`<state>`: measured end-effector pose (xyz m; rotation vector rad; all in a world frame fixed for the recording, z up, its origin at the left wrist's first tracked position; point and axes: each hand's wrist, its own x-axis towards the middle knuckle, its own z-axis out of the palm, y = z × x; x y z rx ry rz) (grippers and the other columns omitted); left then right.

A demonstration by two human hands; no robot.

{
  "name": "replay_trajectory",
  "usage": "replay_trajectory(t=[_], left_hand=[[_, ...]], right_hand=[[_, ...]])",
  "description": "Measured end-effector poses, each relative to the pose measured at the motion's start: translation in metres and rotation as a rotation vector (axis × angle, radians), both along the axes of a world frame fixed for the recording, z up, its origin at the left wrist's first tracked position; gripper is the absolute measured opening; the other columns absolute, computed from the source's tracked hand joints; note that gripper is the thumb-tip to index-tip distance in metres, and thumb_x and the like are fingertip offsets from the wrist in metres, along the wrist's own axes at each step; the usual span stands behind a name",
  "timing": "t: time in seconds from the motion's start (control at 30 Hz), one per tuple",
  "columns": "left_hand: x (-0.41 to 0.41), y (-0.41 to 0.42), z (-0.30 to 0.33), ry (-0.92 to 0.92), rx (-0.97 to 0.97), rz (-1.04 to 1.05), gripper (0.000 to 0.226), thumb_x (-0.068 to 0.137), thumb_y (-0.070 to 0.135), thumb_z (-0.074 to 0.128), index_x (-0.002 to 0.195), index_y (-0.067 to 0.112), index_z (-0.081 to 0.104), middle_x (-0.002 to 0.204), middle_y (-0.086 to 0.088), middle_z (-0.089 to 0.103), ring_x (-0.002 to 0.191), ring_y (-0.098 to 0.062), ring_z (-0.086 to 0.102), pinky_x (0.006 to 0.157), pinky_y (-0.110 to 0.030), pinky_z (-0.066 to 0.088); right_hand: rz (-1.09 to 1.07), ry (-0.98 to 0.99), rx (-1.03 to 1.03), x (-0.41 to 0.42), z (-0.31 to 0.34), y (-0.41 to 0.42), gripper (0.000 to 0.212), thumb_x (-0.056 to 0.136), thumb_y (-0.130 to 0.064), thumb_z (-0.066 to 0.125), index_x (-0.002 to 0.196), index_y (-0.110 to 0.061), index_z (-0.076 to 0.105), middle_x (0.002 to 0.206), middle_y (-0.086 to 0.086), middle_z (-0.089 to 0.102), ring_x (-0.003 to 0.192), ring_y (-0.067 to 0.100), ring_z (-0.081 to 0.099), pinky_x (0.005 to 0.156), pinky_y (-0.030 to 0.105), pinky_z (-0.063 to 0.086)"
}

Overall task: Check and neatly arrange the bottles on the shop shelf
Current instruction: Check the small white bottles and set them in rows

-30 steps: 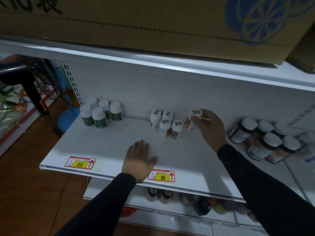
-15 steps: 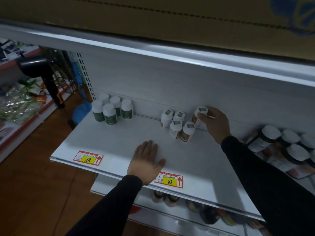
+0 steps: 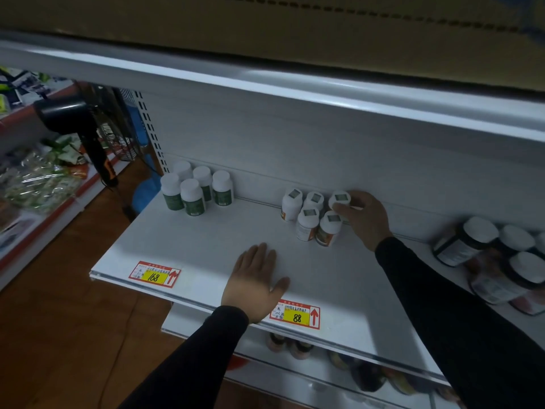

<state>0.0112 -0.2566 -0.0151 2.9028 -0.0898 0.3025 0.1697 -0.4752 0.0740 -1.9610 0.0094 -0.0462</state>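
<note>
Several white bottles with orange labels (image 3: 308,222) stand in a cluster at the back of the white shelf (image 3: 206,252). My right hand (image 3: 365,219) grips the rightmost bottle of that cluster (image 3: 339,199) by its cap and side, close to the back wall. My left hand (image 3: 255,283) rests flat, fingers straight, on the shelf near its front edge. A group of white bottles with green labels (image 3: 193,191) stands at the back left. Larger dark bottles with white caps (image 3: 472,240) crowd the shelf at the right.
Price tags reading 168 (image 3: 154,274) and 88 (image 3: 295,314) sit on the front edge. A cardboard box (image 3: 265,22) lies on the shelf above. More bottles (image 3: 298,346) show on the lower shelf. A black fan (image 3: 88,125) stands left in the aisle.
My right hand has slid the bottle it grips leftward against the cluster. The view has shifted, so the shelf sits further right and lower. My left hand stays flat on the shelf.
</note>
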Motion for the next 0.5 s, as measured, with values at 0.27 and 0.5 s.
replay_trajectory(t=[0.27,0.5], left_hand=[[0.000,0.000,-0.002,-0.031,0.003,0.003,0.068,0.091,0.057,0.040,0.132,0.007,0.060,0.139,-0.019,0.055,0.128,-0.036,0.054,0.107,-0.049,0.042],[0.000,0.000,-0.003,-0.043,-0.002,0.000,0.067,0.092,0.056,0.041,0.131,0.006,0.061,0.139,-0.020,0.055,0.127,-0.036,0.054,0.107,-0.050,0.043]], right_hand=[[-0.004,0.050,0.048,0.004,-0.007,0.003,0.030,0.079,-0.016,0.080,0.106,-0.013,0.067,0.103,0.003,0.070,0.095,0.020,0.066,0.086,0.036,0.054],[-0.021,0.051,-0.007,0.009,-0.018,0.003,0.021,0.084,-0.027,0.072,0.099,-0.013,0.068,0.090,0.001,0.069,0.077,0.015,0.061,0.075,0.033,0.050]])
